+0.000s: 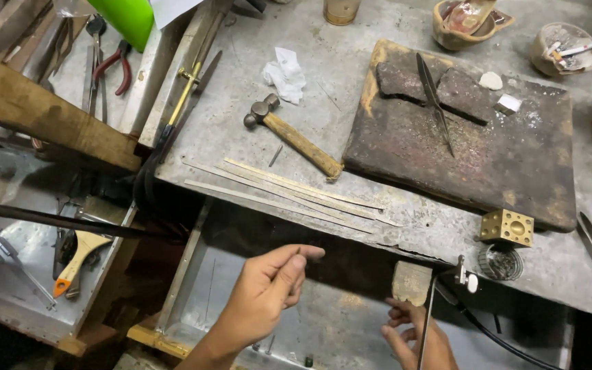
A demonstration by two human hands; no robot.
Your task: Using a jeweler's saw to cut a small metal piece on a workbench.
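My left hand hovers below the workbench edge, thumb and forefinger pinched together; whether something thin sits between them is unclear. My right hand is low under a small wooden bench peg, its fingers curled around a thin metal rod that runs upright past them. Several long thin metal strips lie on the bench just above my left hand. A wooden-handled hammer rests beyond the strips.
A dark scorched board carries tweezers. A brass cube and a wire coil sit near the bench edge. A metal tray lies under my hands. Red-handled pliers, a brush and clay bowls surround the bench.
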